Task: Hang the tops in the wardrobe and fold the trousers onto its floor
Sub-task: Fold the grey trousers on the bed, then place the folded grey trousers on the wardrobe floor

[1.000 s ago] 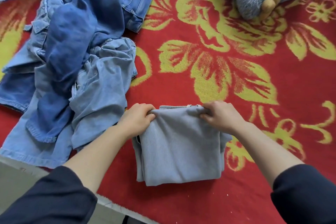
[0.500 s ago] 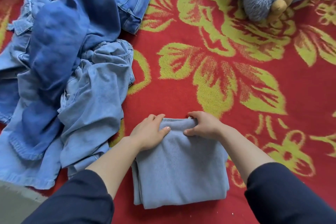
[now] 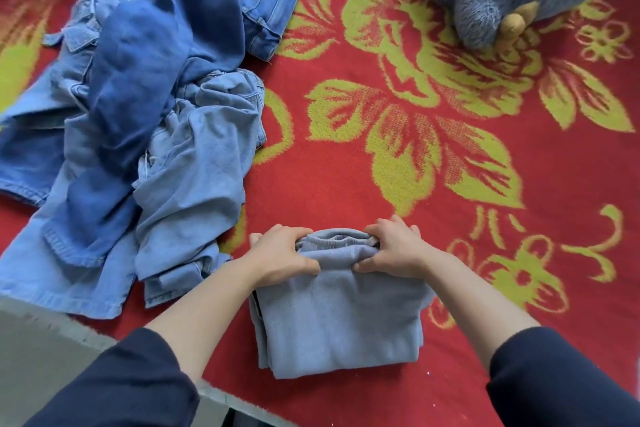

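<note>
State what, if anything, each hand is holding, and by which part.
The folded grey garment, by its far edge: the left hand grips the left end, the right hand the right end.

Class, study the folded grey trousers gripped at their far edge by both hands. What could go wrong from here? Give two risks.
1. The left hand and right hand grip only the far edge of the trousers. Lifted from there, the loose near layers may drop open and undo the fold.
2. The jeans pile lies close beside the left forearm. Carrying the bundle that way might snag or drag it.
</note>
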